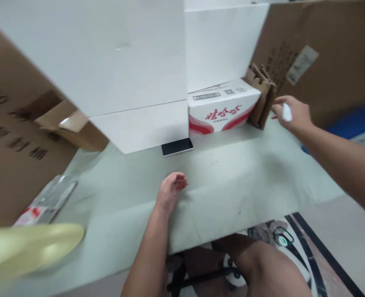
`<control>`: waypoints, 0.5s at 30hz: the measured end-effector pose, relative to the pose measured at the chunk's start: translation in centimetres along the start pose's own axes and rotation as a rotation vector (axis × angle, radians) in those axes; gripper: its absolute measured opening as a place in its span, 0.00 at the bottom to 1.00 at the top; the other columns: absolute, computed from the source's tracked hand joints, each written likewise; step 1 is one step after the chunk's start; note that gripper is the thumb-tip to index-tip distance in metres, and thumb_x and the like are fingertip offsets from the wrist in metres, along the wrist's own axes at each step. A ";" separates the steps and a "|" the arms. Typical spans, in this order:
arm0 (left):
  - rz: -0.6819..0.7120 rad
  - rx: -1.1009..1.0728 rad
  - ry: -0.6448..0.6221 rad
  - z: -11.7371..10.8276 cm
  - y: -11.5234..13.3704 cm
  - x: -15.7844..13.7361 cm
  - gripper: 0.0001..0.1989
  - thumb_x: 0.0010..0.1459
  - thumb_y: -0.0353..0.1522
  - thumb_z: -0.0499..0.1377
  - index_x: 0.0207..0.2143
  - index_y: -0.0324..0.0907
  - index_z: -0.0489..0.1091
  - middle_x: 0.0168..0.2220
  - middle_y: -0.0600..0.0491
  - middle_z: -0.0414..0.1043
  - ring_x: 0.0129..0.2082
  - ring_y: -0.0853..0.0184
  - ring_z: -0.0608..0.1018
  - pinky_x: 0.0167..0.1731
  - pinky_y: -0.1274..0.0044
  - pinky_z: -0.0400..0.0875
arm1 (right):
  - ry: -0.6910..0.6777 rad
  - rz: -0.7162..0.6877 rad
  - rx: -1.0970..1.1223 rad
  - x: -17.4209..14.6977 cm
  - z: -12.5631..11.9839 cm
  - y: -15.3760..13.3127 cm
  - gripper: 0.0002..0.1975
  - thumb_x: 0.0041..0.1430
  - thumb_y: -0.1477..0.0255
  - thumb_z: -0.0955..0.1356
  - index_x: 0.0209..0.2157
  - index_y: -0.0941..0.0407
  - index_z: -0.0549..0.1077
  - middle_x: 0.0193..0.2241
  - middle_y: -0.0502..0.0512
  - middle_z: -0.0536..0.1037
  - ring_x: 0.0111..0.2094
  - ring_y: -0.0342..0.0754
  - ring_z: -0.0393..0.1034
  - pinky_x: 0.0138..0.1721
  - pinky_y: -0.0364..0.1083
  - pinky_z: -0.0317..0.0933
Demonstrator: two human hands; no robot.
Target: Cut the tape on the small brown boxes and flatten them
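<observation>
My left hand [171, 186] rests by its side on the pale covered table [123, 185], fingers loosely curled with gaps and nothing visible in them. Just beyond it lies a smartphone [178, 147] with a dark screen, at the foot of a white board [139, 128]. My right hand [295, 113] is raised at the right, its fingers bent around a small white oblong object [287, 112] whose kind I cannot make out. Close to those fingertips stand folded brown cardboard pieces [263, 97], beside a white carton with red lettering [224, 109]. Whether the fingertips touch the cardboard is unclear.
Large brown cardboard panels [12, 165] [340, 62] flank the table on both sides. A clear plastic packet [54, 194] and a blurred pale-yellow shape [43, 247] are at the left. Something blue [362, 126] is at the right edge. My bare leg [263, 264] shows below the table.
</observation>
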State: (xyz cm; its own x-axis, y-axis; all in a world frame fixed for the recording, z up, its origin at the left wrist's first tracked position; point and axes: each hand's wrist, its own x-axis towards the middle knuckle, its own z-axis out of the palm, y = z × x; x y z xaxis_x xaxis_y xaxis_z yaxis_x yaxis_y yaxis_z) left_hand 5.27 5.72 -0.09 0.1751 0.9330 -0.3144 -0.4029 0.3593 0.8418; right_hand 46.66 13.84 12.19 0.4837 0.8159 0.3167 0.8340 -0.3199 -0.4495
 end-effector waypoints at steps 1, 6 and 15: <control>0.008 -0.016 0.018 -0.1 0.2 -0.5 0.19 0.42 0.46 0.69 0.29 0.40 0.76 0.28 0.51 0.78 0.28 0.65 0.79 0.36 0.74 0.72 | -0.018 -0.048 -0.009 -1.4 -0.6 -0.9 0.18 0.65 0.72 0.65 0.54 0.59 0.75 0.38 0.61 0.84 0.39 0.47 0.79 0.48 0.46 0.65; 0.073 -0.168 0.057 -2.0 2.5 -2.7 0.18 0.44 0.46 0.66 0.28 0.40 0.74 0.27 0.52 0.76 0.27 0.68 0.78 0.34 0.76 0.71 | -0.371 -0.433 0.050 -8.4 0.8 -9.0 0.21 0.66 0.65 0.62 0.57 0.53 0.75 0.26 0.55 0.79 0.32 0.52 0.76 0.42 0.50 0.69; 0.403 -0.288 0.463 -8.5 5.7 -5.2 0.16 0.49 0.44 0.59 0.20 0.41 0.66 0.19 0.58 0.61 0.21 0.75 0.64 0.22 0.81 0.57 | -0.780 -0.941 0.419 -19.7 17.2 -37.0 0.15 0.62 0.66 0.63 0.43 0.53 0.79 0.53 0.59 0.75 0.50 0.56 0.74 0.60 0.58 0.65</control>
State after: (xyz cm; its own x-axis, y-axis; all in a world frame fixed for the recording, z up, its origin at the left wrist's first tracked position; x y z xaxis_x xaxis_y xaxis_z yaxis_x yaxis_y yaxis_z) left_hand -5.54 3.05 2.61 -0.4161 0.8848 -0.2097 -0.5904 -0.0875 0.8024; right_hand 1.65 17.89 8.18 -0.6409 0.7532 0.1483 0.5526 0.5867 -0.5920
